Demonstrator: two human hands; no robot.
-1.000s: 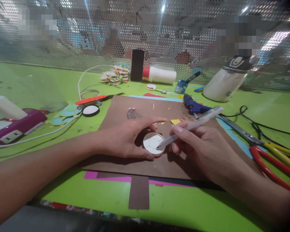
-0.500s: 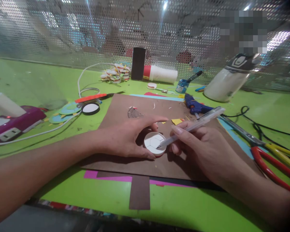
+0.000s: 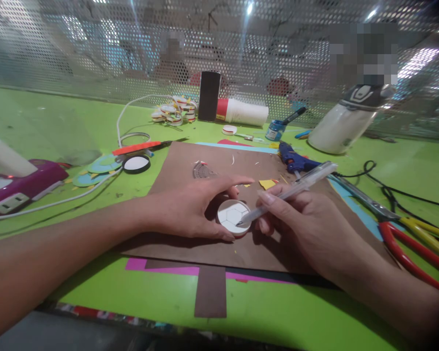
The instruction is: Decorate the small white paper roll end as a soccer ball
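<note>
A small round white disc [image 3: 231,213] lies on a brown foam sheet [image 3: 183,158], its face marked with thin lines like a football pattern. My left hand [image 3: 195,207] curves around the disc's left side, thumb at the near edge and fingers at the far edge, steadying it. In my right hand [image 3: 300,219] is a clear pen [image 3: 300,184], pinched between thumb and fingers, its tip on the lower right of the disc's face. Yellow scraps [image 3: 268,184] and a grey fan-shaped piece [image 3: 202,170] lie beyond the hands.
Large scissors with red and yellow handles [image 3: 395,243] and a blue glue gun [image 3: 296,158] lie right. A white bottle [image 3: 338,127], phone [image 3: 209,96] and blue paint jar [image 3: 275,130] stand behind. Leftward are a black-rimmed round [image 3: 136,164], an orange cutter [image 3: 137,148] and a purple power strip [image 3: 32,187].
The pen tip has shifted very slightly on the disc. Both hands otherwise keep their places, and the whole view has moved only a little.
</note>
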